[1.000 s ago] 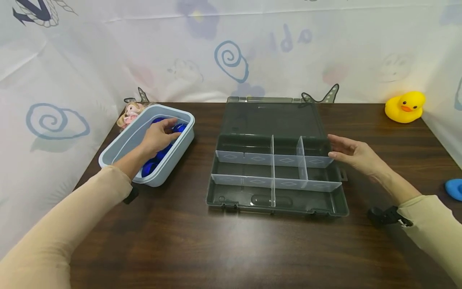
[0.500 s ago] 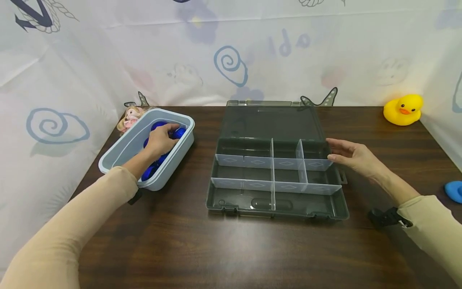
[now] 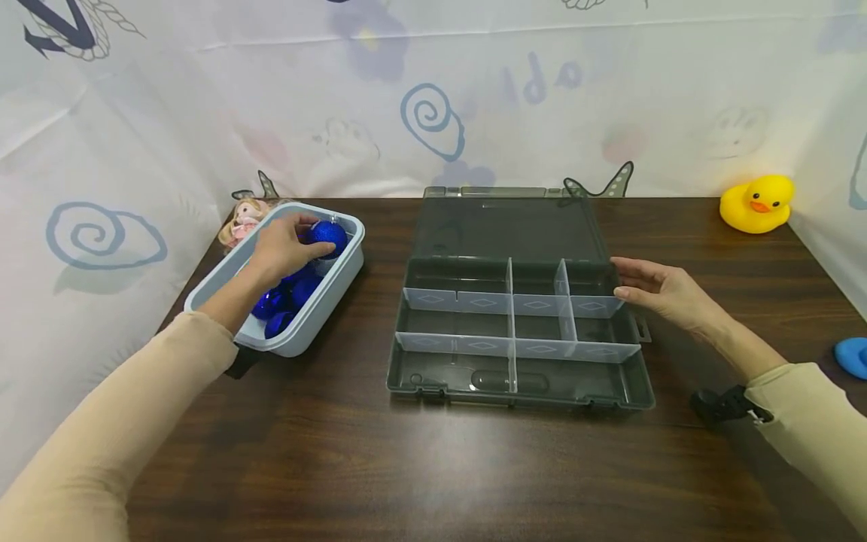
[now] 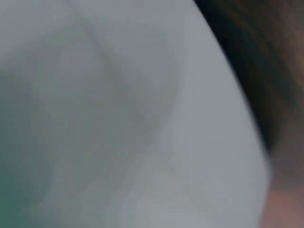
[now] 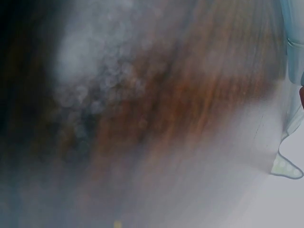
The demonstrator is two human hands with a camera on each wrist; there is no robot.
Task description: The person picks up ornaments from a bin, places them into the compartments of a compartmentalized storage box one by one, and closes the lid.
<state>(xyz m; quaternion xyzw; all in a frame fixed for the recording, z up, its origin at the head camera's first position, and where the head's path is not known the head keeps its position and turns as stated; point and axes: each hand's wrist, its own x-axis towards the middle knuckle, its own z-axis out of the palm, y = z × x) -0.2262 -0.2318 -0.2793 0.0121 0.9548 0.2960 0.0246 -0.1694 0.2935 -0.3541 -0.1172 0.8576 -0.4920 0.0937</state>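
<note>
Gap ran between tub (image 3: pixel 325 301) and organizer (image 3: pixel 447 370), at the latter's 9 o'clock. Tub wall (image 3: pixel 314 319) and dividers (image 3: pixel 482 345) blocked low passes; right grip (image 3: pixel 670 297) obstructed 3 o'clock.

I see the blue ball (image 3: pixel 329 236) with a rough, glittery surface and a blue ball below (image 3: pixel 279 324) with a glossier one. My head feed shows a smooth, pale plastic tub (image 3: pixel 332 292), a shiny translucent plastic case (image 3: pixel 508 229), glossy wood-grain table (image 3: pixel 433 467) and matt cloth sleeves (image 3: pixel 135 406).

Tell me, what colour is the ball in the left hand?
Blue; the ball shows best in the head view.
</note>
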